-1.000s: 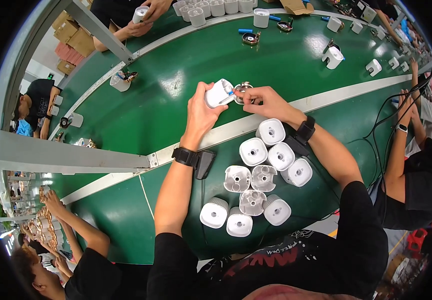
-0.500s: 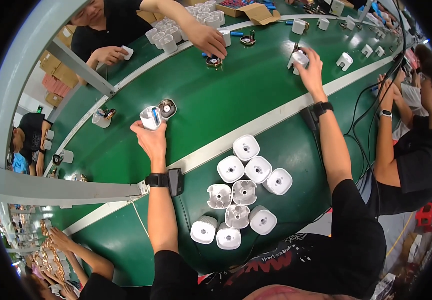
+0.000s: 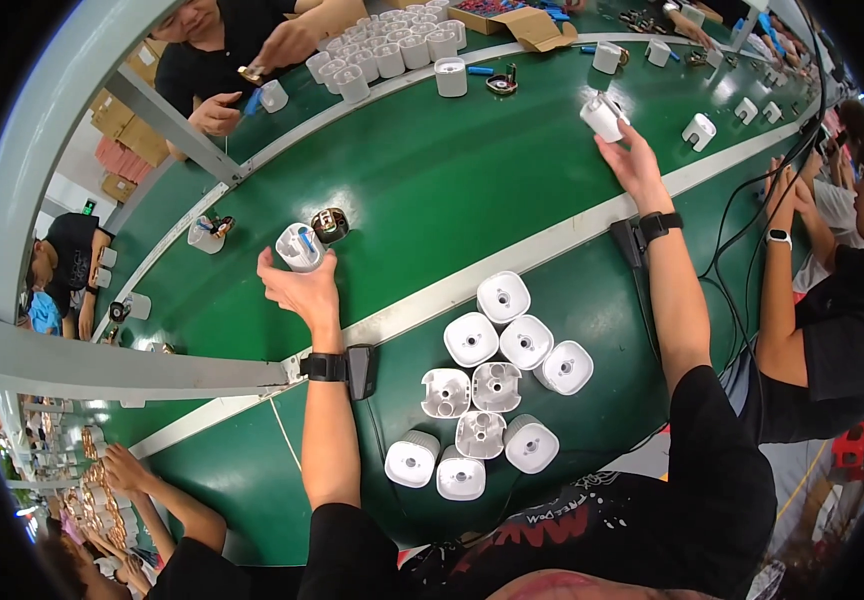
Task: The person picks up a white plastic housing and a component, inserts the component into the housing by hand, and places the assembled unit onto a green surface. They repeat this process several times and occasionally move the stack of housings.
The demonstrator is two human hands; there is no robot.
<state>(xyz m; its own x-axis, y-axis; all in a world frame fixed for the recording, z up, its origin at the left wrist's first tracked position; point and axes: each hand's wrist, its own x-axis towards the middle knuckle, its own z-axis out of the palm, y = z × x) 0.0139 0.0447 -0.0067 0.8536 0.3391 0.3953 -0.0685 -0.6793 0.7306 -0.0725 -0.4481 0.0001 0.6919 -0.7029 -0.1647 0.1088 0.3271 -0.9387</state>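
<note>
Housing, wht, in R hand

Between the left hand and the right hand, a wide passage is afforded over the green work surface. Forward of the left hand, the way is obstructed by an open white housing and, just beside it, a dark round component. Forward of the right hand, a second white housing is encountered. The far edge is partly occupied by an upright white housing and a blue cylinder. Between the forearms, room is restricted by ten clustered housings. Leftward movement is barred by a grey metal beam; rightward, black cables are met.
</note>
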